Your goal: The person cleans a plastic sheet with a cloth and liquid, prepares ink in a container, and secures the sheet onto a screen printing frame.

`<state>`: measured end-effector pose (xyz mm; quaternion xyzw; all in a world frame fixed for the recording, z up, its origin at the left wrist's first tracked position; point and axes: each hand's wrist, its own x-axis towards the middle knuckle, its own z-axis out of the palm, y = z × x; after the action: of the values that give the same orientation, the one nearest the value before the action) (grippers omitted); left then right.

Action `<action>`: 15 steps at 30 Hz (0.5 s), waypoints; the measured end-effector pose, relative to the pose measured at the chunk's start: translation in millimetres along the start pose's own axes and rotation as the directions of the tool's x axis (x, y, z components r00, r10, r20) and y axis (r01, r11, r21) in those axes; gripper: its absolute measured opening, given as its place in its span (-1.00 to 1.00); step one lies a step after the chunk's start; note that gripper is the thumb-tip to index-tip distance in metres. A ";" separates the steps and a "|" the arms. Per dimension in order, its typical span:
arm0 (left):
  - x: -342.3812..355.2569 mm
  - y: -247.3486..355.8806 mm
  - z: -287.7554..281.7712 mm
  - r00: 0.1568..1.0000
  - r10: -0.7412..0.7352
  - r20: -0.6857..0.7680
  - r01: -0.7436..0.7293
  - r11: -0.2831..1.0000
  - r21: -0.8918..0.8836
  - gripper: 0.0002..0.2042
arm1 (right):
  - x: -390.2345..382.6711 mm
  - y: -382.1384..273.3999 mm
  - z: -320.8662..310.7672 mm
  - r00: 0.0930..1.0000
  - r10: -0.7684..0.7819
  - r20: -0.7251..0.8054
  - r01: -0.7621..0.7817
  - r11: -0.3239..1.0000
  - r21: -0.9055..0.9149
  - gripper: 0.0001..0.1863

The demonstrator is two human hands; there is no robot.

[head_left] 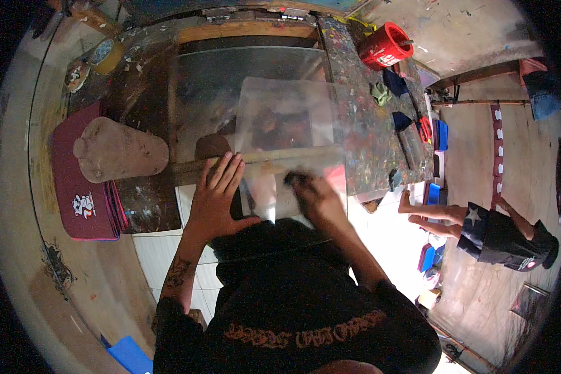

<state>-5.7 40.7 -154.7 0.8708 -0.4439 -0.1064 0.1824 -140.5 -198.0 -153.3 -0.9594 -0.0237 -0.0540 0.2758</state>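
My left hand [215, 196] lies with its fingers stretched over the wooden edge [268, 167] of the worktable, pressing on the near part of a translucent plastic sheet [280, 96]. The sheet rests on a glass pane [212, 75] and hangs over the near edge. My right hand [318, 198] is smeared by motion at the sheet's near right part. Its fingers are closed round a small dark thing [291, 179] that I cannot make out. Left of my left hand, a dusty brown rounded piece [121, 151] lies partly on a stack of maroon sheets [65, 149] with a cartoon print.
A red bucket [380, 53] stands at the back right. Below it lie a green crumpled cloth [380, 93], dark scraps and red-handled scissors [425, 128]. A tape roll [107, 56] is at the back left. Another person [492, 237] is off to the right.
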 end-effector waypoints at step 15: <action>-3.5 2.1 1.6 0.999 0.023 -0.026 -0.020 0.996 0.085 0.20 | 3.7 4.0 4.6 0.990 -0.123 0.069 0.127 0.989 -0.069 -0.51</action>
<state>-9.9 42.0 -155.2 0.8743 -0.4548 -0.0736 0.1526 -136.0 -198.9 -158.8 -0.9667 -0.0906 -0.0412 0.2359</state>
